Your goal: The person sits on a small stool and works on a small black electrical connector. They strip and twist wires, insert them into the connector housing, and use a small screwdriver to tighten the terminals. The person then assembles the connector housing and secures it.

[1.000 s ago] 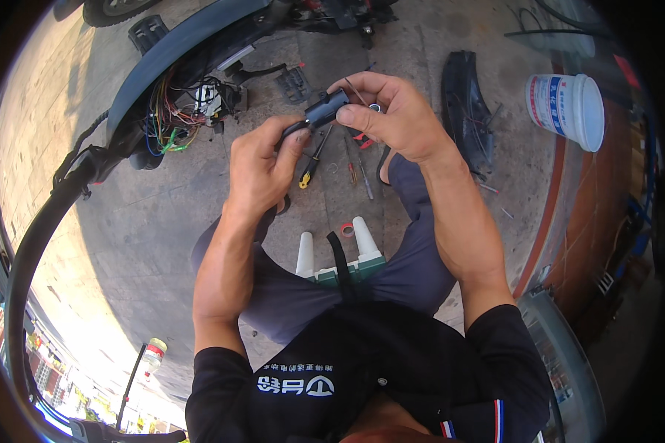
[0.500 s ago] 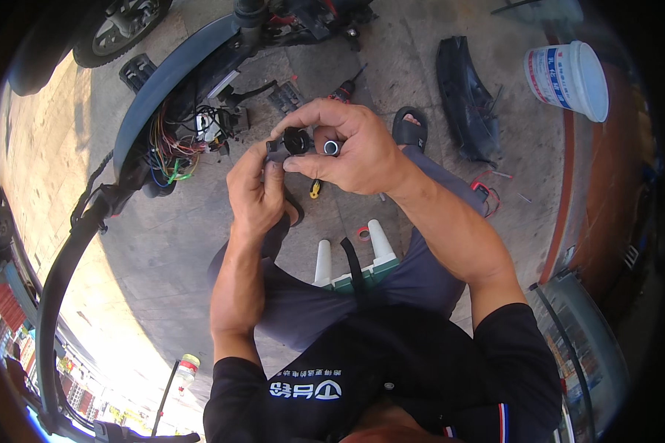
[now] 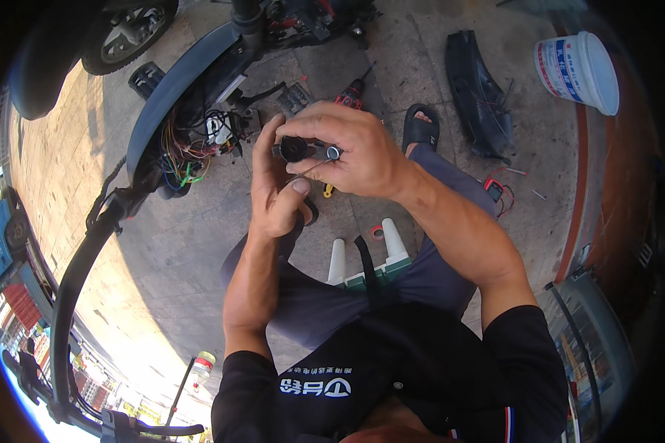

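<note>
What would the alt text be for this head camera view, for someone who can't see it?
Seen from above, a seated person's left hand and right hand together hold a small black cylindrical part with a thin wire. Beyond them on the concrete floor stands an opened scooter with exposed coloured wiring, beside a loose black panel and a white bucket.

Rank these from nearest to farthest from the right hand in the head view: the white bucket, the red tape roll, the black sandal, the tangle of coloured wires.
From the right hand:
1. Black sandal, just right of the knuckles.
2. Red tape roll, on the floor below the hand.
3. Tangle of coloured wires, off left inside the scooter.
4. White bucket, far upper right.
</note>
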`<state>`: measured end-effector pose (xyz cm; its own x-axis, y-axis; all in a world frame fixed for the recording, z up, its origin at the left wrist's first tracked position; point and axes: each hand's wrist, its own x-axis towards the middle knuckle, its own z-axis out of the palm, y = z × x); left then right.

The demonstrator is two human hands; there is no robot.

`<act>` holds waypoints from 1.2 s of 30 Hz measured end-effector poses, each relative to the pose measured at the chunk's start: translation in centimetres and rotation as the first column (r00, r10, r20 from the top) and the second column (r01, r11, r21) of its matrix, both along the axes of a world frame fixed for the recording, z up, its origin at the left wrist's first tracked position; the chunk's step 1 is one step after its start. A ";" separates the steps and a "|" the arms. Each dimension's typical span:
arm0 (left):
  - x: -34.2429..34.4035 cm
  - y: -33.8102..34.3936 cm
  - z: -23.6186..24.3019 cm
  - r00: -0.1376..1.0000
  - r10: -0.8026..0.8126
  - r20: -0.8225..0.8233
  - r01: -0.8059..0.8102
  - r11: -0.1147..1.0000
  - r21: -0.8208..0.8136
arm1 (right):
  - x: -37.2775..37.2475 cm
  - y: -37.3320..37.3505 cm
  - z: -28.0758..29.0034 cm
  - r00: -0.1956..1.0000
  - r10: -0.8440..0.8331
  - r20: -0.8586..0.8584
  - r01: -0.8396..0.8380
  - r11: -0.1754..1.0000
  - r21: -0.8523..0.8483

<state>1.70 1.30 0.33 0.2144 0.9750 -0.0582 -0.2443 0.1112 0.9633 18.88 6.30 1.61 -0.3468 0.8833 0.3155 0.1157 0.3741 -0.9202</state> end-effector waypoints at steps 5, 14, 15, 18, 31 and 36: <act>0.5 -0.5 -0.7 0.981 0.180 -0.079 -0.175 0.983 0.060 | -0.7 -0.4 0.1 1.000 0.024 -0.004 -0.024 1.000 0.010; 0.1 -0.9 -0.6 0.987 0.160 0.010 -0.160 0.985 0.071 | -0.4 -0.8 1.1 0.984 0.149 -0.093 -0.163 0.973 -0.163; 0.0 -0.9 -0.4 0.987 0.156 0.045 -0.158 0.987 0.042 | -0.5 -0.8 1.3 0.985 0.143 -0.098 -0.156 0.977 -0.147; 0.0 -0.3 -0.1 0.977 0.132 0.167 -0.138 0.990 0.024 | -0.4 -0.8 1.4 0.987 0.099 -0.126 -0.120 0.977 -0.174; 0.2 0.1 0.1 0.910 0.054 0.412 -0.047 0.999 -0.028 | 0.2 0.5 -0.4 0.987 0.072 0.142 -0.055 0.991 -0.120; 0.1 0.0 -0.1 0.900 0.039 0.433 -0.017 0.998 -0.056 | 0.5 0.6 -0.5 0.979 0.098 0.179 -0.066 0.982 -0.176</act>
